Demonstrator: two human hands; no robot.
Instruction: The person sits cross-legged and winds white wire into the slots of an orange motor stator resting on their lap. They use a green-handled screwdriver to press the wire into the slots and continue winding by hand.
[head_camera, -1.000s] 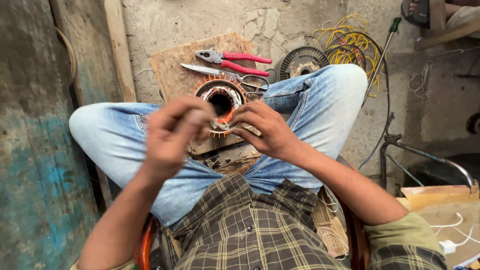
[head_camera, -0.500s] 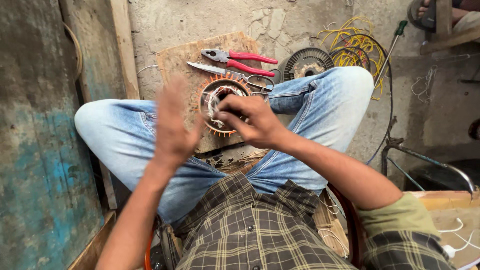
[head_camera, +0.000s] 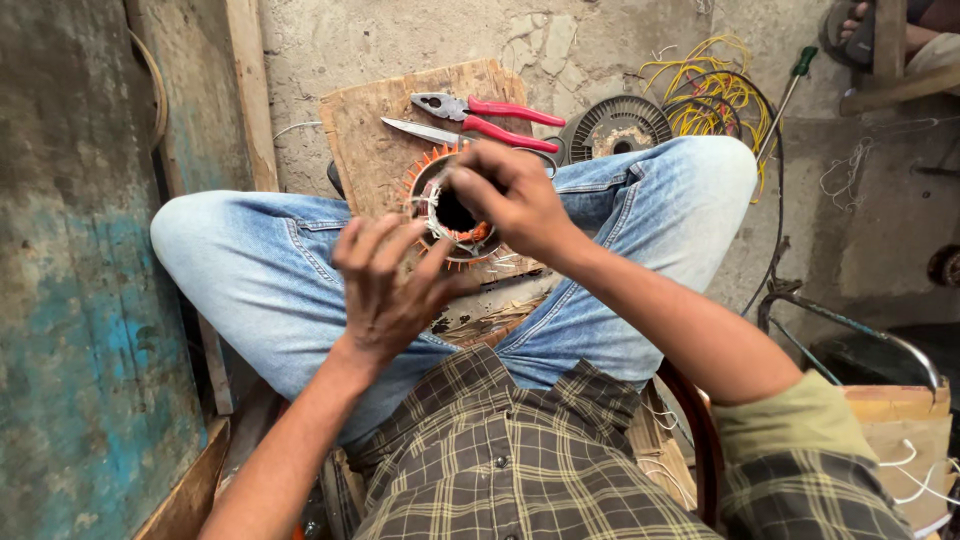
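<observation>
Fingers of the right hand (head_camera: 515, 200) pinch and half-hide one stator (head_camera: 450, 210); left hand (head_camera: 385, 285) splayed, empty; one pliers (head_camera: 487, 115).

Motor stator (head_camera: 445, 205): we see approx. half only, near rim hidden behind our left hand (head_camera: 385, 290) and right hand (head_camera: 510, 200). Scissors (head_camera: 425, 130): handles hidden behind pliers (head_camera: 490, 112). Sandalled foot (head_camera: 865, 30) cut off at top edge.
</observation>
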